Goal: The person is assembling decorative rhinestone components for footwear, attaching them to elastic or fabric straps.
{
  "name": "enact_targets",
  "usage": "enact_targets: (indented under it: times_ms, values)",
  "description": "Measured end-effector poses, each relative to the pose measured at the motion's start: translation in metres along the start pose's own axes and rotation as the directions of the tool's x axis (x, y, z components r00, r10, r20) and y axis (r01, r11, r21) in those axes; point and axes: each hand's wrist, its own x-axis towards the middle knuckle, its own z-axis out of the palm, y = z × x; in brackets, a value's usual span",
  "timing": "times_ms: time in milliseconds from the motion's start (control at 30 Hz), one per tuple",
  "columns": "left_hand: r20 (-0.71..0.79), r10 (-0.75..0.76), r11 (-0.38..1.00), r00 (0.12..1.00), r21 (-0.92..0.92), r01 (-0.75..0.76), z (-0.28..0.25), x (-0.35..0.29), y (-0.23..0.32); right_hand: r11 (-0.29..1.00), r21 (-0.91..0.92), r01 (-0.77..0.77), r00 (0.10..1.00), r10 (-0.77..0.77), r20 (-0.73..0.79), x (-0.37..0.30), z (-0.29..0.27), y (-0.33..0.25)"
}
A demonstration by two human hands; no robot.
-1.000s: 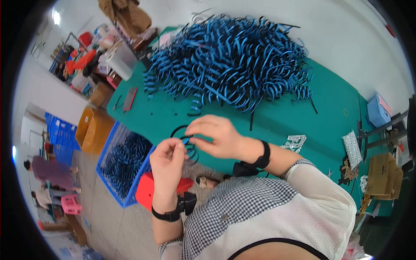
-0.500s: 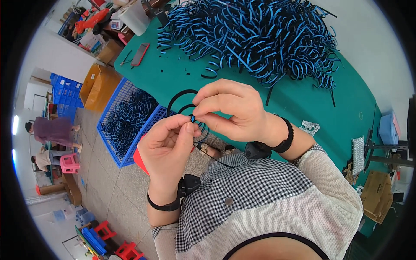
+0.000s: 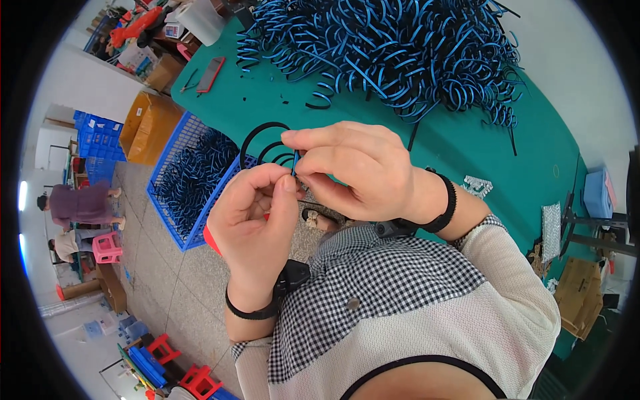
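Note:
Between my two hands is a black and blue coiled strip (image 3: 296, 162), its dark loops curling out to the left behind my fingers. My left hand (image 3: 257, 207) pinches it between thumb and forefinger from below. From the right, my right hand (image 3: 360, 167) grips the same strip with thumb and fingertips, close against the left. Part of the strip is hidden behind both hands. Beyond them, a big heap of similar blue and black coils (image 3: 393, 53) lies on the green table (image 3: 267, 100).
Left of the table, a blue plastic basket (image 3: 175, 133) holds more coils. A red-edged phone (image 3: 211, 75) and small pliers (image 3: 189, 81) lie at the table's left corner. Silvery pieces (image 3: 477, 186) lie to the right. Farther left are a pink stool (image 3: 107, 248) and two people.
My hands have shifted slightly, and more of the blue strip shows upright between my fingers. The loops have moved up and left in the view.

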Motion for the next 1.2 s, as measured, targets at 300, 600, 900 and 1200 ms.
enact_targets:
  times_ms: [300,600,900,1200]
  values:
    - [-0.026,0.297,0.913,0.955,0.302,-0.275,0.003,0.001,-0.012,0.994,-0.096,-0.059,0.997,0.063,0.045,0.003,-0.002,-0.009]
    - [0.093,0.523,0.731,0.847,0.463,-0.502,0.004,0.004,-0.019,0.994,-0.027,-0.110,0.991,0.112,0.078,0.001,-0.005,-0.006]
    - [0.029,0.416,0.854,0.909,0.329,-0.402,0.001,0.003,-0.025,0.981,0.041,-0.188,0.979,0.184,0.087,0.001,-0.005,-0.008]
    - [-0.017,0.414,0.861,0.910,0.332,-0.386,0.001,-0.001,-0.022,0.995,-0.001,-0.100,0.994,0.100,0.037,-0.002,0.004,-0.011]
